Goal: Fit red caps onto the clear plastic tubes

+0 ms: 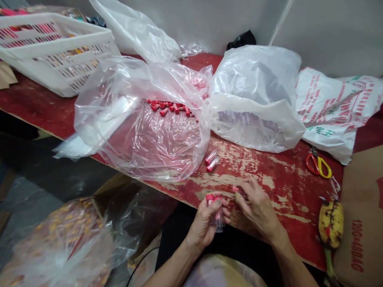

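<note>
My left hand (209,219) is closed around a small bunch of clear tubes with red caps (216,207), held over the table's near edge. Just right of it, my right hand (257,203) pinches a small red-capped piece (236,189) against the worn red table (269,167). Two capped tubes (211,160) lie loose on the table a little beyond my hands. Farther back, a clear plastic bag (143,119) lies open with loose red caps (170,107) in it. A milky plastic bag (254,95) to its right holds clear tubes.
A white slotted basket (60,52) stands at the back left. Orange-and-yellow scissors (317,164) and a spotted banana (330,223) lie at the right, by a cardboard box (363,223). A printed white sack (335,107) lies behind. Plastic bags (60,243) sit below the table.
</note>
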`<state>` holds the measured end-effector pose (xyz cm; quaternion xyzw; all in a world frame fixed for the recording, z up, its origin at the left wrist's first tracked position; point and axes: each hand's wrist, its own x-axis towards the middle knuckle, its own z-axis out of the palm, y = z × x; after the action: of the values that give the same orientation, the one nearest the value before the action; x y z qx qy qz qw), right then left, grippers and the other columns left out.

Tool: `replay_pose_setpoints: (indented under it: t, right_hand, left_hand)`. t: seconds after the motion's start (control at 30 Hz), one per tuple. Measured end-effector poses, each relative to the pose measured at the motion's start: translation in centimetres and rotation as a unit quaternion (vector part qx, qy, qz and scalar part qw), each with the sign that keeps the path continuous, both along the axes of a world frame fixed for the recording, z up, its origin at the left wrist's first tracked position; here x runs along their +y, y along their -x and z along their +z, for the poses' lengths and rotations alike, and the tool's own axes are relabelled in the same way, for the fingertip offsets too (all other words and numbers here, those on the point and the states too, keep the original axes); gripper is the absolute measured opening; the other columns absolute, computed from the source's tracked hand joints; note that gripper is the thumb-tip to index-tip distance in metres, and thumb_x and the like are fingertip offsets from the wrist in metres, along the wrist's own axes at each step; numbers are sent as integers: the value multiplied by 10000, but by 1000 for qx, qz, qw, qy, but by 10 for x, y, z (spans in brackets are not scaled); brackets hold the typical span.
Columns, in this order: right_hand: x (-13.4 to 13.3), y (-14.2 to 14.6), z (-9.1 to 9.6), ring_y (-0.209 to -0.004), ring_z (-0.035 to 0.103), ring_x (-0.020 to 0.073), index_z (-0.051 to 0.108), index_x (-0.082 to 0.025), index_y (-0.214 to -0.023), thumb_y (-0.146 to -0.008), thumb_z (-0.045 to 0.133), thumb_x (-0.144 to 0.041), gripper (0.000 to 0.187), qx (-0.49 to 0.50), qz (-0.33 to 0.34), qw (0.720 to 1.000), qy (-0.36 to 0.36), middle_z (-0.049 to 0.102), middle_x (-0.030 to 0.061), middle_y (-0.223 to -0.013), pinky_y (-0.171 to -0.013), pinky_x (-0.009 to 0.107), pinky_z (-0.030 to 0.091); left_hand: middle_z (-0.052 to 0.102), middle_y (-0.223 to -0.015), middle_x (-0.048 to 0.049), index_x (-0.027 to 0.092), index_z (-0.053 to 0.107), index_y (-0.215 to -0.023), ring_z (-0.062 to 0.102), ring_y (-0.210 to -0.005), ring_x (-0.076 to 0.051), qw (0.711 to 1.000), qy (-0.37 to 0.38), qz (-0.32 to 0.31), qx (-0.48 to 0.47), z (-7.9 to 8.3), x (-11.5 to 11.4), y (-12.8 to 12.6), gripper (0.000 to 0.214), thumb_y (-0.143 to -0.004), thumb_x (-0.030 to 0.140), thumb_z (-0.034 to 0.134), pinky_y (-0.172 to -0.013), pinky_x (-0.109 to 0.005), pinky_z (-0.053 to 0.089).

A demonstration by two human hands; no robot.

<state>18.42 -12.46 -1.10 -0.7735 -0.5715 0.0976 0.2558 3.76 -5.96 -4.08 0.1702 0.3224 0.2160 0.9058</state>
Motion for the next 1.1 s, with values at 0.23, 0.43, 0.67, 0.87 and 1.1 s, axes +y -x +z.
replay_pose_setpoints:
  t: [0.23,0.43,0.67,0.87,1.1]
  right_hand:
    - [4,1,-17,-691,528,153,467,-202,-825,-884,412,-199,80,13,-11,1000,5,497,32,-843,-644,277,429]
    - [2,2,-22,-742,532,167,479,-205,-830,-883,404,-184,94,58,-13,998,-14,518,37,-834,-678,288,435]
    - [5,9,-25,-803,556,172,551,-196,-882,-924,412,-259,159,121,-39,990,-63,562,47,-877,-713,296,467]
    - [-1,44,-21,-1009,560,183,545,-227,-1122,-947,406,-255,225,148,-46,973,-170,586,59,-1079,-848,321,481]
    - [-4,66,-44,-1151,439,273,437,-216,-1341,-960,361,-265,392,-13,5,982,-186,505,113,-1229,-940,496,357]
  left_hand:
    - [627,-773,-34,139,504,-987,621,-594,-152,1000,17,10,6,3,1,1,444,-668,293,772,-501,-247,537]
    - [631,-772,-38,137,524,-982,620,-601,-151,1000,24,9,-2,0,1,-1,416,-680,292,766,-508,-249,540]
    - [653,-787,-57,125,571,-956,648,-667,-176,998,47,33,-17,-1,2,1,412,-654,298,791,-539,-254,551]
    - [693,-880,-62,130,640,-940,665,-768,-183,995,58,76,-40,2,6,3,350,-659,273,792,-612,-262,566]
    - [700,-887,-21,184,639,-971,657,-778,-136,989,83,108,-54,-2,9,6,501,-523,168,862,-683,-209,527]
